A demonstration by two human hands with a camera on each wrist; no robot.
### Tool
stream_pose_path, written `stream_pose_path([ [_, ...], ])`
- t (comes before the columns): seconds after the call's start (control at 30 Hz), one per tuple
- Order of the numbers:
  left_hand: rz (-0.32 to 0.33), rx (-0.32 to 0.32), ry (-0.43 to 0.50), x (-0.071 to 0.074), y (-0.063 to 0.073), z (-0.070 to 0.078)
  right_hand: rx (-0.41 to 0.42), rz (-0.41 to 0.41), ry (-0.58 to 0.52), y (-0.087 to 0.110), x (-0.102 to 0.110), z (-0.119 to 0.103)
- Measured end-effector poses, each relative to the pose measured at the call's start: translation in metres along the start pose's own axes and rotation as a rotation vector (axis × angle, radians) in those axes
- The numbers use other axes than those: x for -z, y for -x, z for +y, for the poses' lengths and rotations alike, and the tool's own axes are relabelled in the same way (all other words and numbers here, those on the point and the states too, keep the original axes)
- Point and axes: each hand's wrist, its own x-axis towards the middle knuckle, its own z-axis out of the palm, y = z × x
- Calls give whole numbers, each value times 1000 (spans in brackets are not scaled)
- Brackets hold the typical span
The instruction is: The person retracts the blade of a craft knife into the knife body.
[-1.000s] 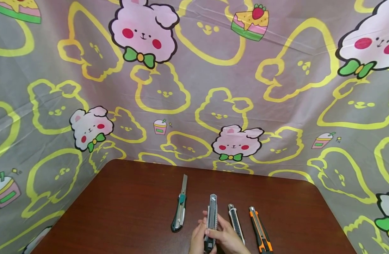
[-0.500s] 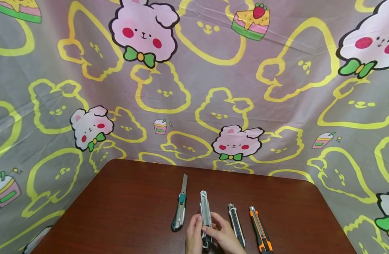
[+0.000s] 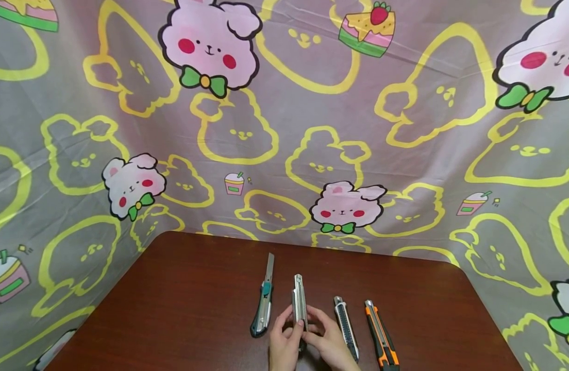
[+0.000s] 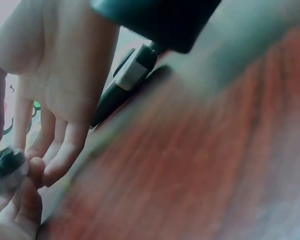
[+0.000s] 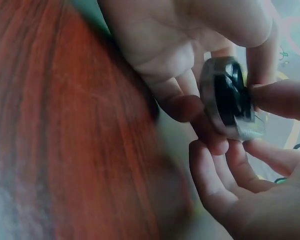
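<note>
In the head view, a silver utility knife [image 3: 299, 301] points away from me, held up between both hands. My left hand [image 3: 284, 340] grips its left side, the thumb laid on the lower body. From the right, my right hand [image 3: 328, 337] pinches the lower part, with its thumb near the handle end. The right wrist view shows the knife's dark butt end [image 5: 230, 97] between the fingers of both hands. Left of the hands lies a teal-and-black utility knife [image 3: 264, 304], its blade extended. A white-and-black utility knife [image 3: 345, 327] lies just right of the right hand.
An orange-and-black utility knife [image 3: 381, 337] lies farther right on the brown wooden table [image 3: 182, 304]. A patterned cloth [image 3: 275, 118] with cartoon bears and rabbits hangs behind the table and along both sides.
Both hands have moved slightly left with the silver utility knife, which is also turned a little. The left thumb has come onto the knife's body. The other knives lie still.
</note>
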Motion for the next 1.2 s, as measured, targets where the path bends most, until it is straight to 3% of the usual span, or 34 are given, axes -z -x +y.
stream_pose_path([
  [0.2, 31, -65, -14, -2, 3, 1, -7, 2, -62, 0, 1, 1],
  [0.3, 93, -134, -154, -3, 6, 1, -7, 9, -47, 0, 1, 1],
  [0.43, 166, -180, -371, -2, 7, 4, -28, 3, -25, 0, -1, 1],
  [0.6, 153, -203, -482, 0, 4, 4, -47, 4, -3, 2, -3, 0],
  [1.2, 176, -301, -546, 0, 4, -2, -41, 32, -40, 2, -6, -1],
])
